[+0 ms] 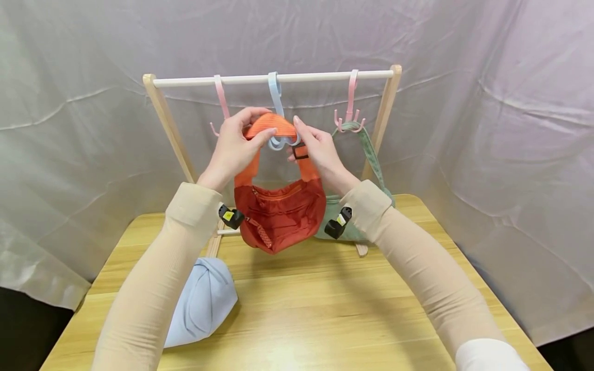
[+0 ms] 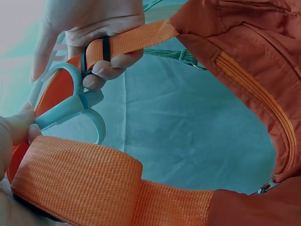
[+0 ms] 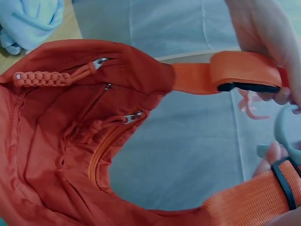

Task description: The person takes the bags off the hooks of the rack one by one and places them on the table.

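Note:
A red shoulder bag (image 1: 283,219) with an orange webbing strap (image 1: 273,123) hangs in front of the rack. My left hand (image 1: 232,149) grips the strap's left side, thumb on the near face. On the other side my right hand (image 1: 324,154) holds the strap at its black slider buckle (image 1: 300,151); the left wrist view shows its fingers (image 2: 120,61) curled under the webbing. Between the hands, the pronged end of a light blue hook (image 1: 275,93) sits within the strap's loop. Whether the strap bears on the prongs, I cannot tell.
A white rail (image 1: 315,77) on wooden legs carries two pink hooks (image 1: 220,95) besides the blue one. From the right pink hook hangs a green bag (image 1: 345,219). A light blue bag (image 1: 204,299) lies on the wooden table (image 1: 325,309) at front left. Grey curtains surround it.

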### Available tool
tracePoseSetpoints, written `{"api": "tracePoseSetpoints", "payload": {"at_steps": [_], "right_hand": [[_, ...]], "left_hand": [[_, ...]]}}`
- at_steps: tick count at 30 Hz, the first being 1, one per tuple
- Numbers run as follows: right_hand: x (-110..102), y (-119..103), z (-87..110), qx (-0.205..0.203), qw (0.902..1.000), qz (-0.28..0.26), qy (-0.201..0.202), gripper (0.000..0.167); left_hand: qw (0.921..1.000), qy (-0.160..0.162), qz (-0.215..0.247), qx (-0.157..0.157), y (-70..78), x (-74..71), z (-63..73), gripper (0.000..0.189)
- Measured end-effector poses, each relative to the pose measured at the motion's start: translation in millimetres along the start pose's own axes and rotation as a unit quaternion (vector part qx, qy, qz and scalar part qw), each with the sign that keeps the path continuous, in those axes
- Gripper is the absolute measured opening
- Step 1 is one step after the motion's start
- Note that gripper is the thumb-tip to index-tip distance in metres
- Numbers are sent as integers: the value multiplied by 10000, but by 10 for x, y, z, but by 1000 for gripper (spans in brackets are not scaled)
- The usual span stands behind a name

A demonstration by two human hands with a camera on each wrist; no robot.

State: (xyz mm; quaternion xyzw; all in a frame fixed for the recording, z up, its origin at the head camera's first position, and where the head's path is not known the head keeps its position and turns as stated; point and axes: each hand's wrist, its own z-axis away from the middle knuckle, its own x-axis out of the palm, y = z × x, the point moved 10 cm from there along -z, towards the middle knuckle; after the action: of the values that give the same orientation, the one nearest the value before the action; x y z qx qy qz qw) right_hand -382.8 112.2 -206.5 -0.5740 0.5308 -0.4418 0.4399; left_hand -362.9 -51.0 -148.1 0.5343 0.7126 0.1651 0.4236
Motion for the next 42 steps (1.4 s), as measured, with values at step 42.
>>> {"api": "tracePoseSetpoints", "payload": {"at_steps": [42], "right_hand": [[67,-67,-76,823,9882,642,-1120,38]], "left_hand": [[9997,-58,-174,134,16,-6,-1,38]]}}
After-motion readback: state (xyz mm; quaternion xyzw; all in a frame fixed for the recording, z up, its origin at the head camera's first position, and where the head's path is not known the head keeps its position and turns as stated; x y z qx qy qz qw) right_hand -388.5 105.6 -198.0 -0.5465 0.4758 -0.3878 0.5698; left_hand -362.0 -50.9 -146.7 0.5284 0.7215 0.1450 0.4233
